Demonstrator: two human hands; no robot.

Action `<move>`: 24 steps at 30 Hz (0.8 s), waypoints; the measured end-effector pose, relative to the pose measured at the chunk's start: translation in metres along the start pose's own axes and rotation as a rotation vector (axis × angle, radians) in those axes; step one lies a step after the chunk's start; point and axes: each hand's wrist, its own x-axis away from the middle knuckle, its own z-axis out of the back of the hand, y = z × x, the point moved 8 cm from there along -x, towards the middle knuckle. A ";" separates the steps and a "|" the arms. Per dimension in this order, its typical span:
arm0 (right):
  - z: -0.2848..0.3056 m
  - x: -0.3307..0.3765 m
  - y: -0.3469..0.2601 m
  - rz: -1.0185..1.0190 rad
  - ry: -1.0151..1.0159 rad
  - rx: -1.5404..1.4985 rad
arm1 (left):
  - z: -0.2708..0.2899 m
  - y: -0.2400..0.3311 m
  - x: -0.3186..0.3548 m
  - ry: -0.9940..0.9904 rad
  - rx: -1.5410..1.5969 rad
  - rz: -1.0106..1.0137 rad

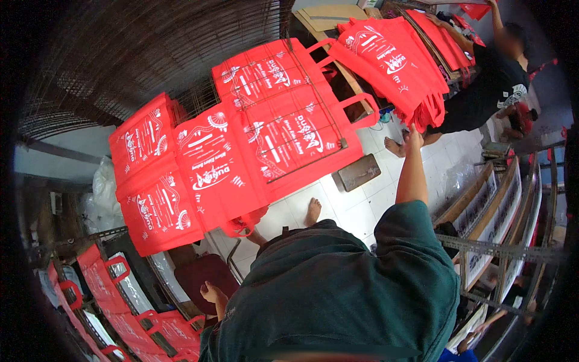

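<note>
Red printed bags (211, 175) hang in overlapping rows on a wire rack at left and centre, white designs facing you. Your left hand (212, 294) sits low near your green shirt, its grip impossible to tell. Your right hand (415, 137) reaches up to a draped stack of red bags (392, 66), fingers touching its lower edge; a co-worker (488, 90) stands just beyond.

Bag-printing workshop: printed red bags (265, 130) drying on wire racks (199, 96), framed screens (494, 217), tiled floor (356, 208).
</note>
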 end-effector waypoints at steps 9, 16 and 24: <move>-0.098 0.014 -0.065 -0.321 -0.124 -0.181 | 0.002 0.124 0.118 0.065 0.338 -0.286; -0.137 0.002 -0.181 -0.260 -0.613 -0.313 | -0.071 0.300 0.201 -0.374 0.490 -0.456; -0.085 0.171 -0.415 0.300 -0.991 -0.598 | -0.188 0.439 0.438 -1.793 0.386 -0.007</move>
